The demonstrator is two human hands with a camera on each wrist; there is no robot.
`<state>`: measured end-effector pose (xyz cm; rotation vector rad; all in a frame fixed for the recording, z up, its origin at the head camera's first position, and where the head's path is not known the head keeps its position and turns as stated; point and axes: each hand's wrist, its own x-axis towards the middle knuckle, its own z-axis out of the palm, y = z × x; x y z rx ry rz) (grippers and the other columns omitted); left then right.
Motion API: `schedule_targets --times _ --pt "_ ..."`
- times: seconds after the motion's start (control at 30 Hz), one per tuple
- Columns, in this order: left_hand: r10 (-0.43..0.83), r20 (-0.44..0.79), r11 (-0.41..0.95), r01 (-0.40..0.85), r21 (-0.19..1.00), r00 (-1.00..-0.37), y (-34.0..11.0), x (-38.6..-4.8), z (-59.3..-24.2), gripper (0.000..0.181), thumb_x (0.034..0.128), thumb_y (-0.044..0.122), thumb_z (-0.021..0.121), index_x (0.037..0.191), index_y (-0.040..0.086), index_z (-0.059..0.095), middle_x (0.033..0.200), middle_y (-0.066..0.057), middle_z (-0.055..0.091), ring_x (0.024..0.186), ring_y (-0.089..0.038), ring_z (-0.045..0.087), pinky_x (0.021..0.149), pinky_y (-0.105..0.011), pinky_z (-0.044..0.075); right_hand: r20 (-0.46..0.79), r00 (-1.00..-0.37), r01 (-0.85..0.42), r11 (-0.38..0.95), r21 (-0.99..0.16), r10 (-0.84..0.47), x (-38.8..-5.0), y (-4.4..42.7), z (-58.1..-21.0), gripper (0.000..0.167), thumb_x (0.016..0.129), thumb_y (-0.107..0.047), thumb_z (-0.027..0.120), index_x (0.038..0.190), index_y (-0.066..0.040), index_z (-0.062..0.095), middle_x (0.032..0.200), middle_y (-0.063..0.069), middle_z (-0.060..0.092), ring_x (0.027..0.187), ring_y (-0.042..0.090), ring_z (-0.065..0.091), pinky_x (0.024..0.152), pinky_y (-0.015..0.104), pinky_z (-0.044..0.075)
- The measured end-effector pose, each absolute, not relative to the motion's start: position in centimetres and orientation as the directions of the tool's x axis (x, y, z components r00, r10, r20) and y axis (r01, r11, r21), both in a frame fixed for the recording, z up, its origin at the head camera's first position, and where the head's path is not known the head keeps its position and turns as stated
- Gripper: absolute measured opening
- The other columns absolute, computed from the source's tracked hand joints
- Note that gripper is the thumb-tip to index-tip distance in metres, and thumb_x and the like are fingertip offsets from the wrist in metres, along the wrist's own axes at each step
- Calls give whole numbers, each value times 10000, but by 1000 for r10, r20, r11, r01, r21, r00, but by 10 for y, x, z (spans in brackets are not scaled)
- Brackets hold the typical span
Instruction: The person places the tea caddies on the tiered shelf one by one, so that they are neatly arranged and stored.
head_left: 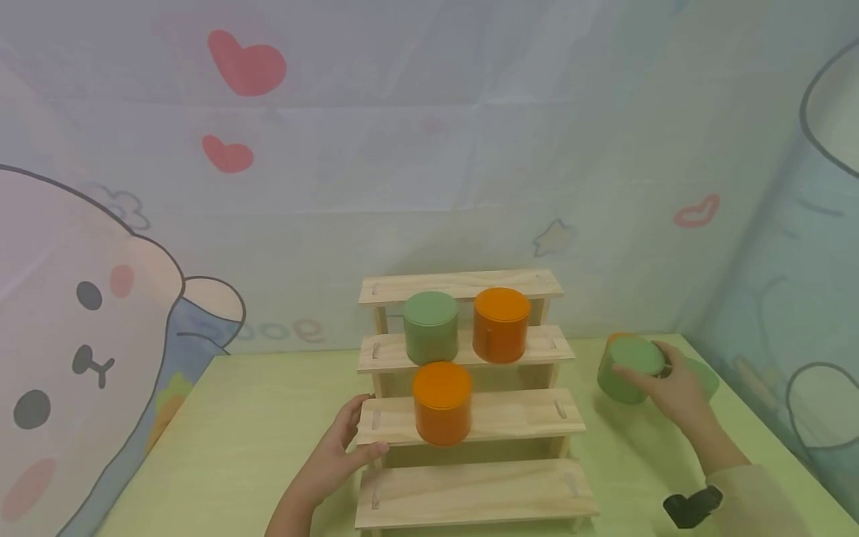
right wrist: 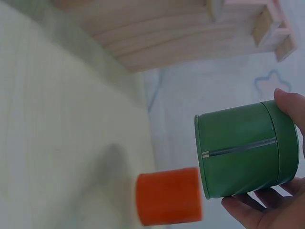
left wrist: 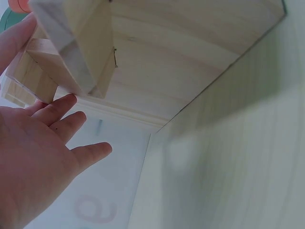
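Observation:
In the head view my right hand (head_left: 678, 388) grips a green tin (head_left: 627, 373) by its lidded top, at the right of the stepped wooden rack (head_left: 473, 492). The right wrist view shows this green tin (right wrist: 240, 150) raised off the table, a dark seam down its side. My left hand (head_left: 332, 459) rests at the rack's left edge, thumb on a lower step; in the left wrist view its other fingers (left wrist: 90, 151) are spread beside the side panel. A green tin (head_left: 431, 328) and an orange tin (head_left: 501, 326) stand on an upper step, another orange tin (head_left: 443, 403) one step lower.
Behind the held tin an orange tin (right wrist: 169, 196) stands on the table. Another green tin (head_left: 703, 377) is partly hidden by my right hand. A printed cloth backdrop (head_left: 429, 149) rises behind the pale green tabletop (head_left: 268, 418).

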<state>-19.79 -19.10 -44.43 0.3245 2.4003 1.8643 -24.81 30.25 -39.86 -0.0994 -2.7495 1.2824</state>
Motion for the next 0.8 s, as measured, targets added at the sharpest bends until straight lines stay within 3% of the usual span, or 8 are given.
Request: schedule_targets --times 0.1,0.37,0.7,0.8 --pt "216 59 242 112 964 -975 -191 -198 -444 780 862 234 732 1484 184 264 1544 -150 317 1421 -484 165 1053 -737 115 121 -989 -38 639 -768 87 -242 298 -384 931 909 -461 622 1498 61 124 1382 366 324 1169 506 417 813 526 484" --pt "219 53 241 106 965 -974 -191 -198 -444 777 868 242 726 1486 187 259 1556 -158 288 1420 -491 152 1061 -725 124 186 -981 -96 705 -703 52 -223 290 -349 935 895 -476 635 1512 33 151 1424 368 315 1220 546 363 849 700 387" --pt "225 57 235 111 966 -973 -192 -198 -444 780 869 244 726 1488 199 254 1567 -157 257 1423 -489 131 1063 -722 114 203 -978 -115 712 -693 40 -201 269 -318 900 868 -462 684 1514 -31 229 1423 321 374 1232 516 397 827 648 415" --pt "228 59 228 112 967 -972 -192 -198 -445 772 871 238 724 1486 203 257 1564 -153 269 1425 -484 135 1064 -722 116 211 -977 -140 698 -703 16 -194 259 -312 874 868 -442 694 1505 -34 256 1405 301 412 1196 486 464 803 567 476"
